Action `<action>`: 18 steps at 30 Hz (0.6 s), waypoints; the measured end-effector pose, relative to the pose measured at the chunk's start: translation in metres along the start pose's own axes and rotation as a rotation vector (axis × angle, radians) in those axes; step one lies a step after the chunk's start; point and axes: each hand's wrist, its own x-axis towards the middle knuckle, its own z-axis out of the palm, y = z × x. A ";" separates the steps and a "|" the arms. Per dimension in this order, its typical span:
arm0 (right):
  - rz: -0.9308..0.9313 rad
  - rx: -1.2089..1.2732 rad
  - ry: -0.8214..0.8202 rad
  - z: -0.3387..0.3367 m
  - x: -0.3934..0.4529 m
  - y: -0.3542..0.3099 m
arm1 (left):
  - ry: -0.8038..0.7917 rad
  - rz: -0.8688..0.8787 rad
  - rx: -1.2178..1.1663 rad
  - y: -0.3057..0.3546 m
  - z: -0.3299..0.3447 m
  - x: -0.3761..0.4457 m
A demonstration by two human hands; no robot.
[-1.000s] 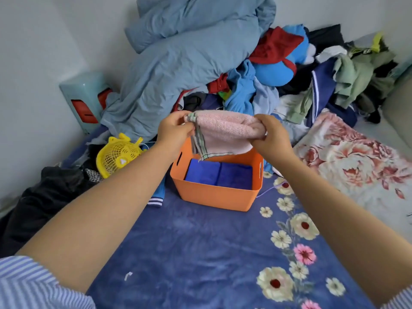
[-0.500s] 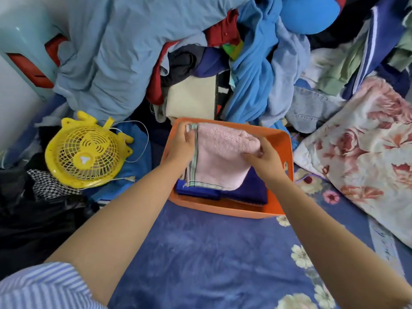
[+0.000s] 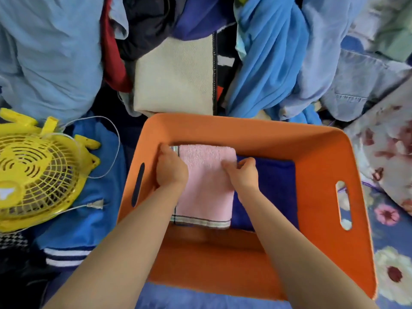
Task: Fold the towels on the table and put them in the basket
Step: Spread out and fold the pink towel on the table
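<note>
A folded pink towel (image 3: pixel 206 188) with a striped hem lies inside the orange basket (image 3: pixel 316 157), on the left side, on top of folded dark blue towels (image 3: pixel 276 186). My left hand (image 3: pixel 170 169) rests curled at the towel's left edge, against the basket's left wall. My right hand (image 3: pixel 243 173) pinches the towel's far right corner. Both forearms reach down into the basket.
A yellow table fan (image 3: pixel 38 175) with its white cord lies left of the basket. A heap of clothes and a light blue quilt (image 3: pixel 51 59) crowds the far side, with a cream folded cloth (image 3: pixel 176 79) right behind the basket. A floral pillow (image 3: pixel 385 152) sits right.
The pink towel went from held above the basket to lying inside it on the blue towels. My head moved closer and looks straight down into the basket.
</note>
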 end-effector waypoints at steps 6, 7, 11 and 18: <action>-0.197 -0.246 0.030 0.033 0.009 0.020 | 0.074 0.062 -0.037 -0.001 0.027 0.011; -0.259 -0.253 0.051 0.036 0.005 0.025 | 0.142 0.158 -0.016 -0.007 0.031 0.009; -0.529 -0.311 0.146 0.036 -0.004 0.036 | 0.349 0.681 0.227 -0.038 0.048 0.000; -0.572 -0.709 -0.042 0.048 0.005 0.059 | 0.017 0.617 0.411 -0.059 0.057 -0.002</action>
